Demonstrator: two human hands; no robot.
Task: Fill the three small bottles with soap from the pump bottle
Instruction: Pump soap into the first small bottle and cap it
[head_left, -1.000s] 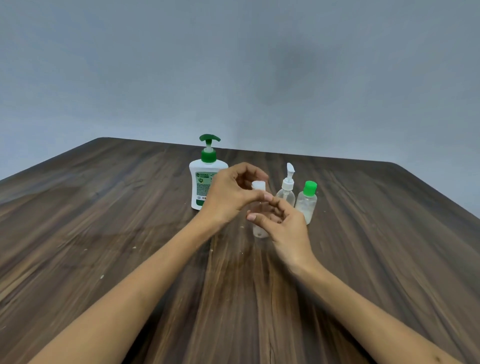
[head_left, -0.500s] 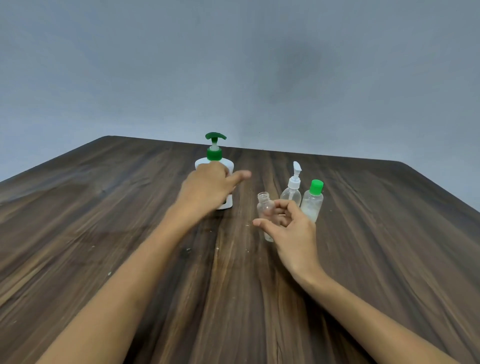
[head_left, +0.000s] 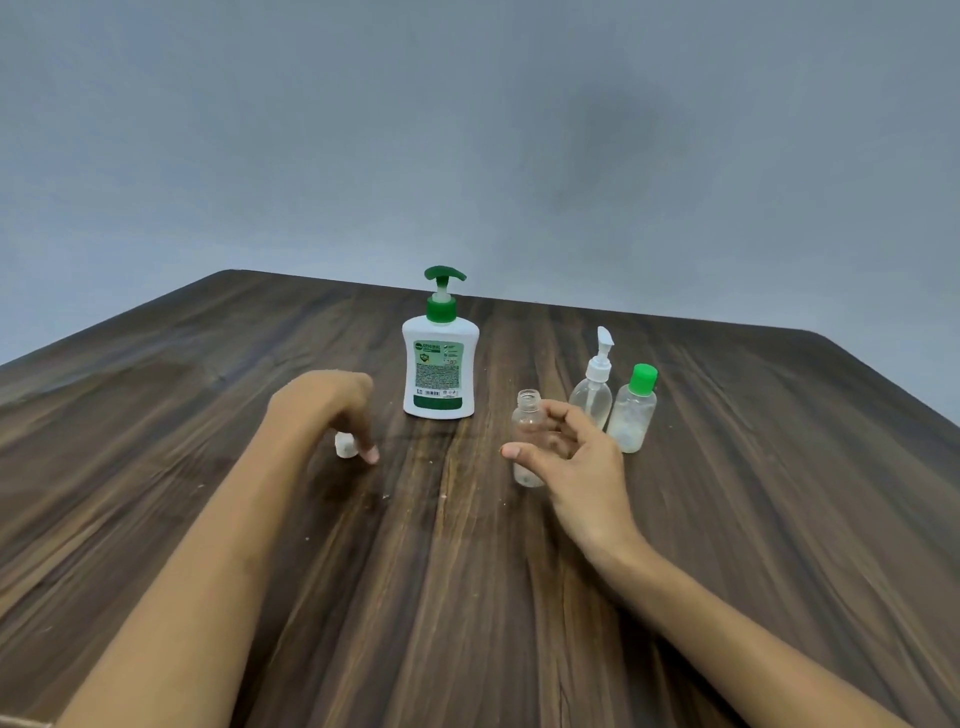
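From the head view we look down on a dark wood-grain worktop (head_left: 467, 597) that fills the lower two thirds of the frame, with a plain grey wall (head_left: 467, 130) above it.

Just above the centre of the frame stands the pump bottle (head_left: 439, 375), white with a green label, a green collar and a green pump head, upright on the worktop.

Right of centre we see the three small bottles. The uncapped clear bottle (head_left: 528, 431) stands upright with its threaded neck bare. Our right hand (head_left: 576, 465) is around it from the right side, thumb pointing toward the left of the frame and fingers curled about its body in a loose grip; how firmly it presses we cannot tell. Just beyond, further right, stand a clear bottle with a white pump top (head_left: 592, 395) and, beside that, a clear bottle with a green cap (head_left: 632, 410); the two are close together, perhaps touching.

Left of centre our left hand (head_left: 324, 410) reaches down with its fingers bent toward the worktop, fingertips at a small white cap (head_left: 345, 445) that sits on the wood, to the lower left of the pump bottle. The hand is blurred, so we cannot tell whether it pinches the cap or only touches it.

Both forearms run in from the bottom corners of the frame.
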